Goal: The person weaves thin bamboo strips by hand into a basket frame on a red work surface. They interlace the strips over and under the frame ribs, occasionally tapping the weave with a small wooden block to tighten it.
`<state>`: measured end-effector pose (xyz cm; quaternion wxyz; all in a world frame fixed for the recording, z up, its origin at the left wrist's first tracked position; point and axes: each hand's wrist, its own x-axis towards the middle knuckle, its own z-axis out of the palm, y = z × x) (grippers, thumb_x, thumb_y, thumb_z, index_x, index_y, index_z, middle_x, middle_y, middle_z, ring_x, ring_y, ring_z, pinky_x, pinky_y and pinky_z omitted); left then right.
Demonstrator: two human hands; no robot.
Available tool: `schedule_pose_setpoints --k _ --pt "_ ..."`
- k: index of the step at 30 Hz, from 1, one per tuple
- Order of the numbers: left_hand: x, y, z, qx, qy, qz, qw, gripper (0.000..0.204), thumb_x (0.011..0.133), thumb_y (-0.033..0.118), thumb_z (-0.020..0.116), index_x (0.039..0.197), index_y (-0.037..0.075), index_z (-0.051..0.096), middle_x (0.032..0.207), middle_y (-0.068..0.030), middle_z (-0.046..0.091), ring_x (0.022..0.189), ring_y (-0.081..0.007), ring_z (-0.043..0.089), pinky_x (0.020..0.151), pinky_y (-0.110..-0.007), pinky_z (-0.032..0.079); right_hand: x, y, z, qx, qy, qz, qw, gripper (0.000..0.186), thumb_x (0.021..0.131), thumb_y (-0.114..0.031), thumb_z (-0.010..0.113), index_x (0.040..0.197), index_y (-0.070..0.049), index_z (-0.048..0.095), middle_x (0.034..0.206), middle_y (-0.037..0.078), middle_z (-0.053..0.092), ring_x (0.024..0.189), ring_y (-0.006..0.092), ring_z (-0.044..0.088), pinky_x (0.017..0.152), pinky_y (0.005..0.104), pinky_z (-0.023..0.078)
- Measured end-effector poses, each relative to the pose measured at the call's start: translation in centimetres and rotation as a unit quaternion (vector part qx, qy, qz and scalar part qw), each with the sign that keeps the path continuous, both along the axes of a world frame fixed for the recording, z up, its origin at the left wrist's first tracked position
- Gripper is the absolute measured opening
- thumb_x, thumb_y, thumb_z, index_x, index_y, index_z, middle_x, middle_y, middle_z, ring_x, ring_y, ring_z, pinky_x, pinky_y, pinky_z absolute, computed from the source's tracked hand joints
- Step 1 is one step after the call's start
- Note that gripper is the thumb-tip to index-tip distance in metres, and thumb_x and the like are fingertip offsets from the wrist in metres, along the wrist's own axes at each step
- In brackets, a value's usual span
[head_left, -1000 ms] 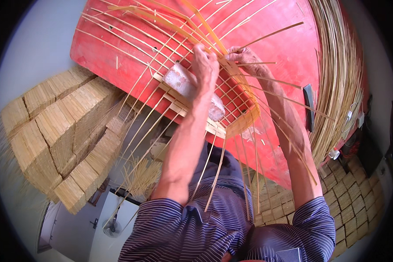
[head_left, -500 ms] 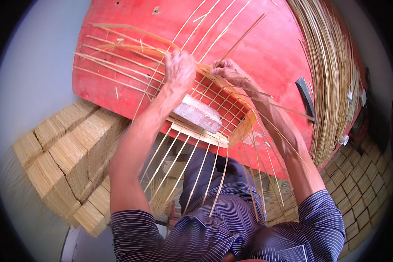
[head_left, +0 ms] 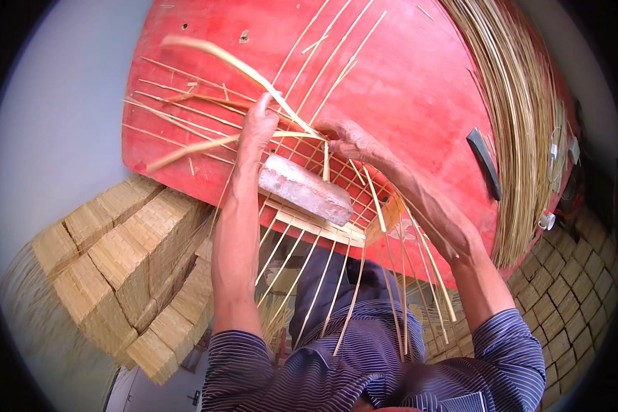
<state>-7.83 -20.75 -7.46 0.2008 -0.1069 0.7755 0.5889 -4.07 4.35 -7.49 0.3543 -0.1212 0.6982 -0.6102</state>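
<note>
A half-woven bamboo basket with an open lattice base (head_left: 353, 180) lies on the red table (head_left: 419, 82). Long thin strips spread out from it on several sides, some hanging over my lap. On the lattice rests a pale, pinkish-white block (head_left: 305, 189), stone-like in look. At the basket's far side, my right hand (head_left: 347, 139) has its fingers closed on bamboo strips where they cross. My left hand (head_left: 259, 122) is at the left, thumb raised, fingers curled by the strips; what it grips is partly hidden. A wider pale strip (head_left: 230, 60) arches past its thumb toward my right hand.
A big bundle of thin strips (head_left: 522, 103) runs along the table's right side. Near it lies a dark, flat-handled tool (head_left: 484, 163). Stacked bamboo bundles (head_left: 127, 250) stand at the lower left, and more blocks (head_left: 563, 302) cover the lower right.
My left hand has shifted left and down, off the basket's far edge. Strips by my right hand have swung round, and the wider strip now arches higher. The view has shifted slightly.
</note>
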Motion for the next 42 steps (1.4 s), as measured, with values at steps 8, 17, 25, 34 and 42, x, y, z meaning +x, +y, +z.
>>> schedule_pose_setpoints --k 8,17,25,34,42 --pt "-1.6 0.4 1.2 -0.500 0.213 -0.264 0.796 0.014 0.085 0.014 0.061 0.089 0.011 0.074 0.098 -0.0086 0.066 0.099 -0.0323 0.058 0.084 -0.049 0.044 0.2 0.0 0.8 -0.062 -0.107 -0.052 0.991 0.051 0.083 0.004 0.055 0.134 0.003 0.056 0.125 0.018 0.066 0.122 0.0295 0.059 0.105 0.0411 0.048" --pt "-2.1 0.9 3.5 -0.415 -0.029 -0.342 0.842 0.044 0.090 0.025 0.060 0.125 -0.001 0.058 0.106 -0.0284 0.069 0.103 -0.0410 0.065 0.090 -0.054 0.047 0.0 0.9 0.0 -0.091 -0.121 -0.041 0.988 0.056 0.087 0.003 0.059 0.142 0.003 0.048 0.138 0.022 0.059 0.132 0.0326 0.054 0.113 0.0438 0.043" --pt "-3.2 -0.5 -2.3 0.088 -0.143 0.089 0.982 0.043 0.084 0.033 0.079 0.108 0.004 0.057 0.090 -0.0065 0.065 0.076 -0.0158 0.061 0.065 -0.034 0.051 -4.3 -0.2 2.9 0.026 0.020 0.217 0.976 0.045 0.089 -0.014 0.063 0.133 -0.005 0.059 0.122 0.015 0.068 0.108 0.0245 0.067 0.095 0.0407 0.055" --pt "-3.3 3.4 -1.8 0.143 -0.119 0.172 0.967 0.035 0.088 0.001 0.065 0.123 0.003 0.058 0.096 -0.0098 0.070 0.088 -0.0197 0.070 0.071 -0.033 0.056 -7.2 0.5 -0.5 0.047 -0.388 -0.158 0.907 0.037 0.092 -0.010 0.060 0.123 0.011 0.058 0.110 0.026 0.067 0.102 0.0355 0.069 0.083 0.0464 0.062" --pt "-4.2 2.7 3.0 0.001 -0.075 -0.057 0.996 0.030 0.089 0.005 0.062 0.119 0.004 0.064 0.100 -0.0043 0.067 0.093 -0.0132 0.064 0.086 -0.031 0.053 -6.8 -1.8 -0.8 -0.088 -0.213 -0.231 0.945 0.054 0.100 -0.037 0.056 0.130 0.008 0.055 0.119 0.025 0.062 0.108 0.0334 0.065 0.094 0.0455 0.055"
